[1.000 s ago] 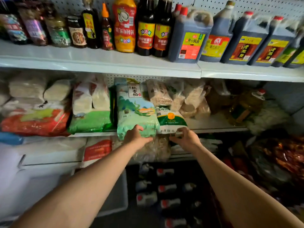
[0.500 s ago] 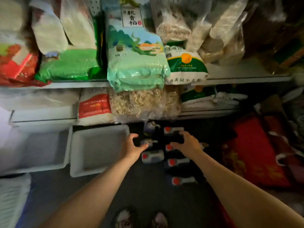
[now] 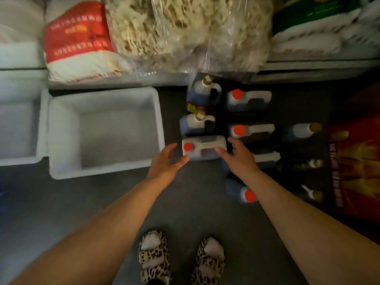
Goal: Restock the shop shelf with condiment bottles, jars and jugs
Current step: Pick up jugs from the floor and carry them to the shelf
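Observation:
Several dark condiment jugs stand on the grey floor, seen from above. The nearest red-capped jug [image 3: 203,148] sits between my hands. My left hand [image 3: 167,161] is open at the jug's left side, fingers spread close to its cap end. My right hand [image 3: 239,156] is open at the jug's right end, fingertips on or just over its top. More red-capped jugs [image 3: 247,97] and gold-capped jugs [image 3: 202,90] stand behind it. Another red-capped jug [image 3: 244,193] is partly hidden under my right forearm.
A white empty tub [image 3: 102,132] stands left of the jugs, another tub [image 3: 18,128] beside it. Bagged goods [image 3: 76,38] overhang the low shelf edge above. A red and black carton [image 3: 357,161] lies at the right. My leopard-print slippers [image 3: 154,256] are below.
The view has tilted down from the shelves to the floor. Both hands have dropped from the shelf bags to either side of the nearest red-capped jug.

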The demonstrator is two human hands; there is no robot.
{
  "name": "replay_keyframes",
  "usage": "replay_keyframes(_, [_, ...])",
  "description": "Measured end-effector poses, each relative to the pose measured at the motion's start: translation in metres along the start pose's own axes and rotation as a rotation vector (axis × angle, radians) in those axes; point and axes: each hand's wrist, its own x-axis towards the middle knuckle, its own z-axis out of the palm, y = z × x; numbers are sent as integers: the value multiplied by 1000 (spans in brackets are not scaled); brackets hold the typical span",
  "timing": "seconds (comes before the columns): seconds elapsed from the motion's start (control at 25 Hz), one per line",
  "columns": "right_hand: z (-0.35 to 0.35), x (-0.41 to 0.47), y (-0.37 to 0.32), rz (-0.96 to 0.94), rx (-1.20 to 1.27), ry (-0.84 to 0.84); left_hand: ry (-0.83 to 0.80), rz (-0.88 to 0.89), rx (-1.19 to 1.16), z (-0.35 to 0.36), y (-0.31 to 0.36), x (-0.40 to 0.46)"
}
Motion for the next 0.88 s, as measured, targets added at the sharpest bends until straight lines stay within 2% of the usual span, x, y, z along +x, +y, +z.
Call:
replay_keyframes(0.2, [40, 51, 38, -135, -19, 55, -68, 76, -38, 36, -36, 65])
replay_keyframes(0.28, [55, 60, 48, -193, -45, 151, -123, 117, -43, 43, -48, 85])
replay_keyframes(0.4, [75, 56, 52, -168, -37, 316, -123, 165, -78, 41, -60, 103])
replay_keyframes(0.48, [89, 49, 62, -195, 22, 291, -121, 199, -135, 36, -65, 109])
replay_keyframes(0.72, [103, 53, 95, -331, 254, 177, -277, 240, -95, 19, -75, 126])
replay_keyframes(0.88, [105, 61, 97, -354, 256, 148, -343, 187, -32, 9, -75, 135])
